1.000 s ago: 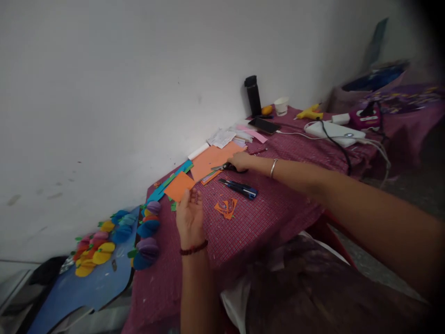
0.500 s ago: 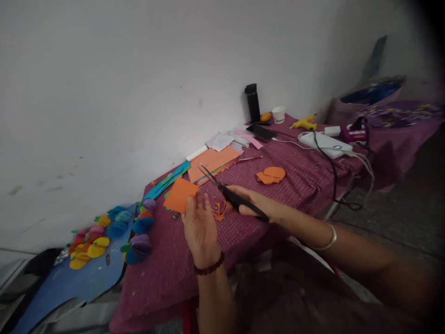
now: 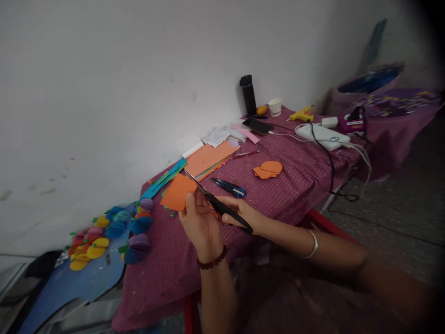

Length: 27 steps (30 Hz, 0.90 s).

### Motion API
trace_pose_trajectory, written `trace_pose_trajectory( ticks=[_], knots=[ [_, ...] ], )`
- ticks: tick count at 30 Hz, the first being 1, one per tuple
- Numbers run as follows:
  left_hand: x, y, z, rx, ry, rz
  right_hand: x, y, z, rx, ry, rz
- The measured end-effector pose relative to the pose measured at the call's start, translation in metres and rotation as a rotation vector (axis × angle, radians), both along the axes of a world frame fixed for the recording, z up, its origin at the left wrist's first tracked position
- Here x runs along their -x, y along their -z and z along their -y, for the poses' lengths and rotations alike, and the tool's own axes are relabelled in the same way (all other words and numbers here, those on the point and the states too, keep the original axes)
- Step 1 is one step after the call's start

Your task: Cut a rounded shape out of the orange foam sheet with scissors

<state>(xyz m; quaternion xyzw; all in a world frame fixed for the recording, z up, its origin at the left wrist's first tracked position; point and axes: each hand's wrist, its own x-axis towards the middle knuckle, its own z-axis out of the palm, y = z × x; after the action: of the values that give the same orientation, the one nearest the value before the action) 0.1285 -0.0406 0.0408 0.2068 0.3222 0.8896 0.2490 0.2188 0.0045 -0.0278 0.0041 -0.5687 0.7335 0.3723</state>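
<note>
An orange paper square is pinched by my left hand, thumb on top, over the left part of the table. My right hand grips black-handled scissors, whose blades point up and left. The blade tips lie at the paper's upper right edge; whether they touch it I cannot tell. Just beyond the scissors, a blue utility knife rests on the cloth. Some orange scraps show partly behind my hands. A small pile of rounded orange paper pieces lies to the right.
Coloured paper sheets and blue strips lie along the wall. Behind stand a black bottle and a paper cup. A phone, yellow glue gun and white power bank with cables are right. Paper fruit ornaments sit left.
My right hand has brought the scissors left and down to the orange paper's edge. The utility knife, hidden before, now shows. My view has shifted slightly.
</note>
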Motion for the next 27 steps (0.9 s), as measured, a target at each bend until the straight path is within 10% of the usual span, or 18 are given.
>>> trace_pose_trajectory(
  ticks=[27],
  knots=[
    [0.0027, 0.0036, 0.0014, -0.003, 0.055, -0.002, 0.0008, 0.0047, 0.0048, -0.016, 0.091, 0.06]
  ],
)
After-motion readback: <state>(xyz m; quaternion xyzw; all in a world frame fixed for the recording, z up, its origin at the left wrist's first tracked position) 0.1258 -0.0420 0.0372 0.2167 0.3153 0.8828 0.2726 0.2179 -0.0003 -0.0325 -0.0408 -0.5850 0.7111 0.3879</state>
